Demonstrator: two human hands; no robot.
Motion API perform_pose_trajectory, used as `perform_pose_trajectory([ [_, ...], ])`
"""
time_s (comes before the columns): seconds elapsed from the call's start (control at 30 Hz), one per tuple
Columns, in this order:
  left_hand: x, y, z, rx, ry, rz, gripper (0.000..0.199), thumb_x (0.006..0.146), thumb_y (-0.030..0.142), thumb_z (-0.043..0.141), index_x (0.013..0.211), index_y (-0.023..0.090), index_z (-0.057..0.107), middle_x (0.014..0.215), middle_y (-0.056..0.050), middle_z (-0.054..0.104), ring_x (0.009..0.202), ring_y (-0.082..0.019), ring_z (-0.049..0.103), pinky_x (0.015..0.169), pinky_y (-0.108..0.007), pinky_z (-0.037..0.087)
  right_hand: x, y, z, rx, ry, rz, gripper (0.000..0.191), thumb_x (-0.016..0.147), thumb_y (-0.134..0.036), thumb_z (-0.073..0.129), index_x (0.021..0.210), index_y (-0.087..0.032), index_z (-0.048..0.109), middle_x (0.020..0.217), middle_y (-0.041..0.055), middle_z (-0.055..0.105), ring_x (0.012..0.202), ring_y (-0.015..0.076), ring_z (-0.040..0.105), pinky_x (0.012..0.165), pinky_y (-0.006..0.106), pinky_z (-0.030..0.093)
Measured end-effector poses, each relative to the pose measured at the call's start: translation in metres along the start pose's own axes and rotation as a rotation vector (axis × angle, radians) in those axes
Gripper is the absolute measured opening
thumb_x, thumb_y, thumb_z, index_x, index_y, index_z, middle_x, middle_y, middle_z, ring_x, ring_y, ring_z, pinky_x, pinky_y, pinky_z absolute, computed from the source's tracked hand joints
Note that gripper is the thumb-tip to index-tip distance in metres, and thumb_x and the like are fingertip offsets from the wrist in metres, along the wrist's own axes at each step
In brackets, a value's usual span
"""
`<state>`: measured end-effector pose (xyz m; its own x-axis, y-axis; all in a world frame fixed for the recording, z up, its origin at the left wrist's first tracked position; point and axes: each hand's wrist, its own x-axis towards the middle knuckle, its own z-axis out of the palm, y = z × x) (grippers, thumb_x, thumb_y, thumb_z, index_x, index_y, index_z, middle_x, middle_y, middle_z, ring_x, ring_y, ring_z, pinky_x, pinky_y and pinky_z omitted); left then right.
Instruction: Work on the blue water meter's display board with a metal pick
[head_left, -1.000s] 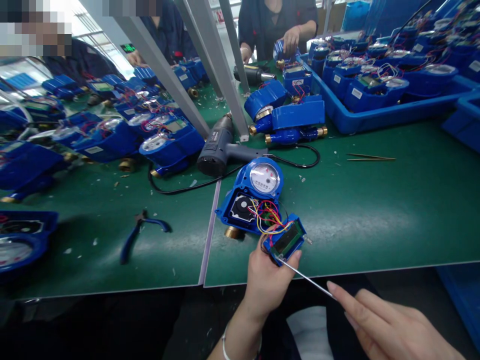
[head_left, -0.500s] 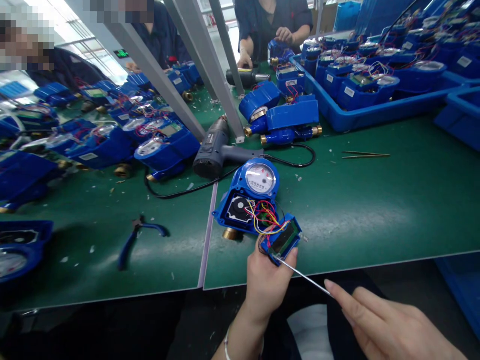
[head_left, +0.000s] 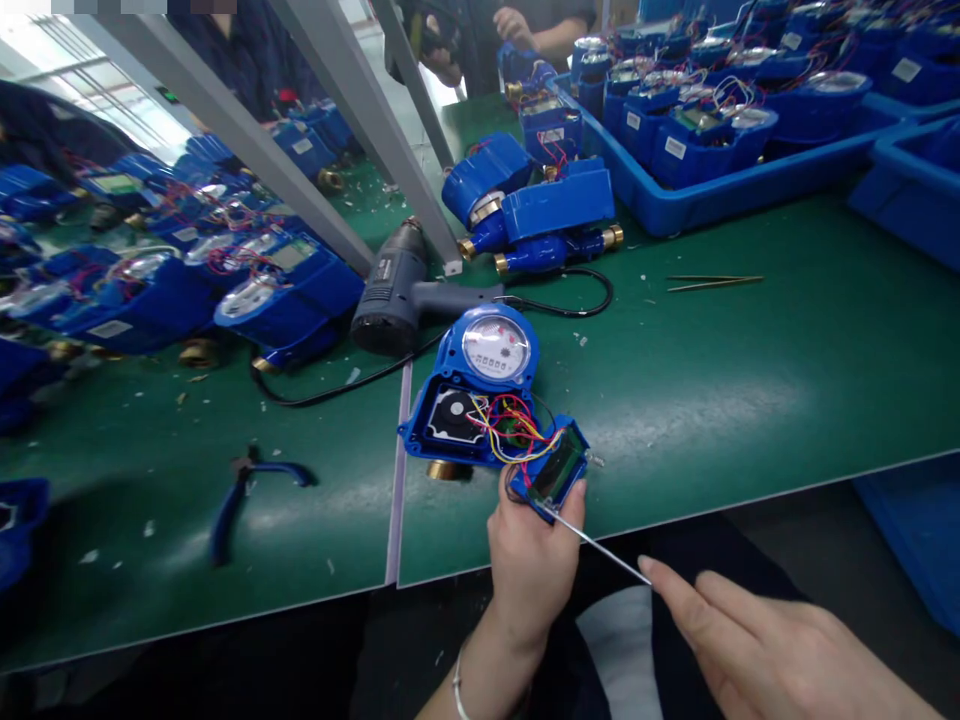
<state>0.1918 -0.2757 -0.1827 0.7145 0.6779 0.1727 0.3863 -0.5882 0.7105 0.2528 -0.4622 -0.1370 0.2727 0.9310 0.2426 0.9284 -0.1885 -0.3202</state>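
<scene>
My left hand [head_left: 534, 545] grips a small blue display module [head_left: 556, 470] with a dark screen, near the table's front edge. Red, yellow and white wires [head_left: 516, 425] run from it into an opened blue water meter [head_left: 469, 385], which lies on the table with its round dial facing up. In my right hand [head_left: 757, 635] is a screwdriver, its handle hidden by the fingers. The thin metal shaft [head_left: 604, 550] reaches up to the left, and its tip touches the module's lower corner.
A grey heat gun [head_left: 394, 295] with a black cord lies behind the meter. Blue-handled pliers [head_left: 244, 490] are to the left, tweezers [head_left: 716, 283] to the right. More blue meters [head_left: 559, 210] stand behind, others in a blue tray [head_left: 675, 212]. Metal posts [head_left: 375, 130] rise there; co-workers sit beyond.
The camera view has shifted, so the table things sit further left. Both hands keep their hold, with the screwdriver tip still at the module's corner. A co-worker at the back has lifted a dark tool.
</scene>
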Motion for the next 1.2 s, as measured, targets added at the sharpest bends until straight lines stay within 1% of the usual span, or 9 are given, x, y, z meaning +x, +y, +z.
perform_pose_trajectory([
  [0.2,0.001,0.001,0.001,0.004,0.026,0.001,0.031,0.076,0.031,0.067,0.098,0.01,0.062,0.087,-0.012,0.073,0.079,-0.025,0.071,0.068,-0.03,0.057,0.002,-0.003,-0.002,0.144,-0.124,0.106,0.045,0.08,-0.001,0.033,0.119,-0.007,0.055,0.077,0.004,0.064,0.054,0.0123,0.062,0.05,0.016,0.054],
  [0.47,0.001,0.001,0.002,0.03,0.03,-0.025,0.035,0.075,0.035,0.068,0.099,0.012,0.061,0.09,-0.012,0.072,0.083,-0.026,0.07,0.071,-0.033,0.055,0.003,-0.007,-0.003,-0.171,-0.064,-0.053,0.056,0.067,0.004,0.034,0.12,0.002,0.051,0.067,0.0044,0.059,0.043,0.0157,0.056,0.035,0.024,0.049],
  [0.57,0.001,0.0,0.002,0.019,0.003,-0.045,0.033,0.075,0.034,0.068,0.098,0.012,0.061,0.091,-0.012,0.072,0.083,-0.026,0.07,0.071,-0.033,0.055,0.012,-0.008,-0.006,0.155,-0.089,0.111,0.047,0.073,0.001,0.032,0.11,-0.007,0.06,0.072,0.0049,0.063,0.049,0.0151,0.059,0.041,0.022,0.051],
  [0.67,0.001,0.0,0.002,-0.004,0.005,-0.047,0.033,0.074,0.034,0.069,0.098,0.013,0.06,0.089,-0.011,0.072,0.082,-0.026,0.07,0.07,-0.032,0.055,0.021,-0.009,-0.011,0.556,-0.229,0.328,0.034,0.086,-0.006,0.033,0.092,-0.018,0.064,0.072,0.0007,0.064,0.057,0.0131,0.061,0.052,0.018,0.052],
  [0.73,0.001,0.0,0.001,-0.022,0.016,-0.048,0.034,0.074,0.035,0.07,0.098,0.014,0.06,0.089,-0.01,0.072,0.082,-0.026,0.07,0.07,-0.032,0.054,0.021,-0.01,-0.011,0.618,-0.272,0.376,0.032,0.089,-0.008,0.034,0.089,-0.02,0.064,0.073,-0.0003,0.063,0.058,0.0123,0.06,0.054,0.018,0.052],
  [0.9,0.002,0.001,0.001,-0.041,0.0,-0.058,0.034,0.074,0.037,0.069,0.099,0.015,0.06,0.091,-0.009,0.071,0.084,-0.025,0.069,0.073,-0.034,0.054,0.005,-0.013,-0.003,-0.004,-0.056,0.11,0.051,0.073,0.003,0.031,0.118,-0.001,0.056,0.071,0.0074,0.06,0.048,0.0168,0.057,0.043,0.027,0.051],
  [1.03,0.003,-0.001,0.002,-0.074,0.007,-0.071,0.036,0.073,0.036,0.071,0.1,0.016,0.059,0.093,-0.008,0.071,0.087,-0.025,0.069,0.076,-0.034,0.053,0.001,-0.012,0.0,-0.268,-0.052,-0.004,0.055,0.07,0.0,0.035,0.124,0.004,0.049,0.073,0.01,0.06,0.05,0.0207,0.059,0.042,0.032,0.053],
  [1.1,0.003,-0.001,0.003,-0.086,0.007,-0.093,0.037,0.072,0.037,0.071,0.101,0.016,0.059,0.093,-0.008,0.071,0.086,-0.025,0.069,0.077,-0.036,0.053,0.002,-0.011,0.002,-0.079,-0.07,0.058,0.051,0.076,0.0,0.032,0.124,0.002,0.05,0.076,0.0101,0.061,0.054,0.0206,0.061,0.046,0.032,0.054],
  [1.2,0.004,-0.002,0.004,-0.097,0.002,-0.114,0.038,0.072,0.038,0.071,0.101,0.017,0.058,0.092,-0.008,0.071,0.085,-0.026,0.069,0.079,-0.038,0.053,0.005,-0.01,0.009,0.48,-0.109,0.279,0.039,0.09,-0.006,0.03,0.12,-0.01,0.055,0.08,0.006,0.062,0.076,0.0184,0.065,0.068,0.027,0.056],
])
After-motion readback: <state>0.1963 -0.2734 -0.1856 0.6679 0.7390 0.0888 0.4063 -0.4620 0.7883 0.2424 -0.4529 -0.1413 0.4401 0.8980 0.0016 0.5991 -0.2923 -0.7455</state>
